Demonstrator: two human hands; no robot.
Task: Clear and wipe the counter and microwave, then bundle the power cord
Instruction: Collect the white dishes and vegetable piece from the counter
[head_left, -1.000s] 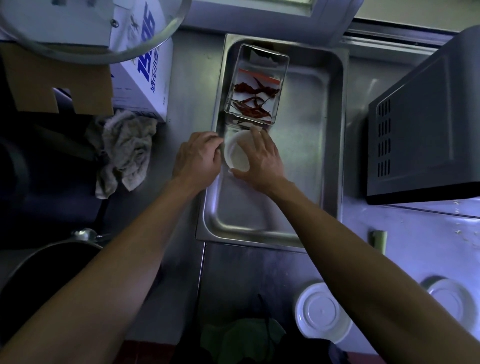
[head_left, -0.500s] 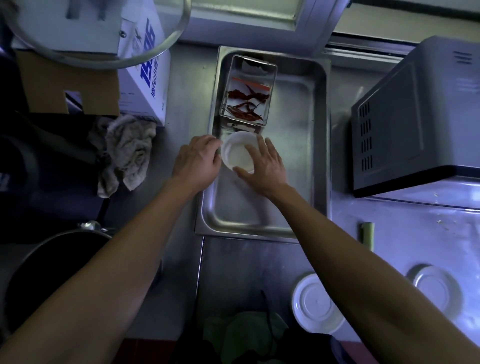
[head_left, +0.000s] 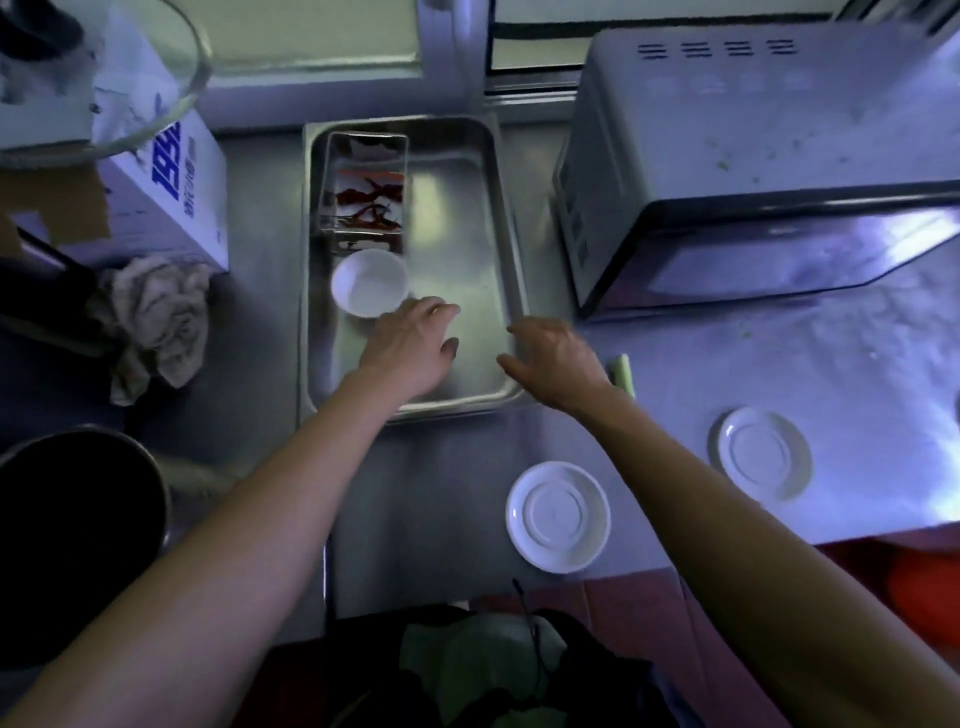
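In tray (head_left: 498, 218) at desk's back edge: bowl (head_left: 370, 281) beside chili box (head_left: 366, 192). Left hand (head_left: 410, 345) loose, empty, near bowl; right hand (head_left: 553, 358) spread, empty, over tray rim.

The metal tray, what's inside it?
The tray holds a clear box of red chilies and a white bowl. The left hand covers part of its floor.

Microwave (head_left: 753, 145) and glass bowl (head_left: 171, 104) run off-frame.
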